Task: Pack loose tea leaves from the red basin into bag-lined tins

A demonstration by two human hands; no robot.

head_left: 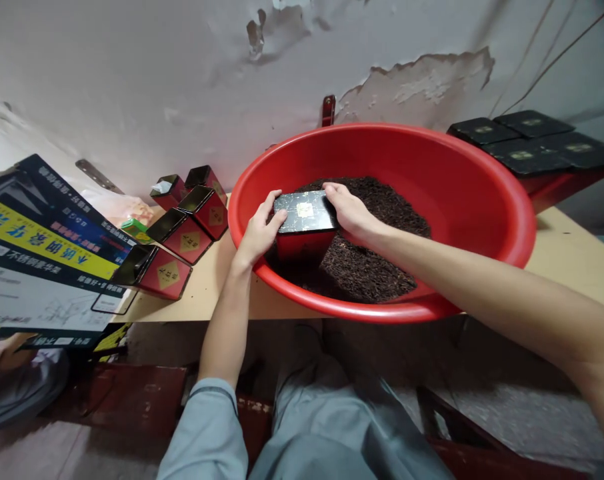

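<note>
A red tin [303,248] with a black lid [307,212] stands in the red basin [482,193], at the left part of the dark loose leaves [377,260], which look like tea. The lid carries a small gold mark and covers the tin's top. My left hand [262,230] is closed on the left side, its thumb on the lid's edge and its fingers at the far corner. At the right side, my right hand [352,210] grips the lid's edge, with its thumb near the far right corner. The tin's base and some fingers are hidden.
Several open red tins [175,233] stand left of the basin on the table [202,287]. Several lidded tins [532,143] are grouped at the right. A printed cardboard box [42,247] is at far left, and a peeling wall [157,87] rises behind.
</note>
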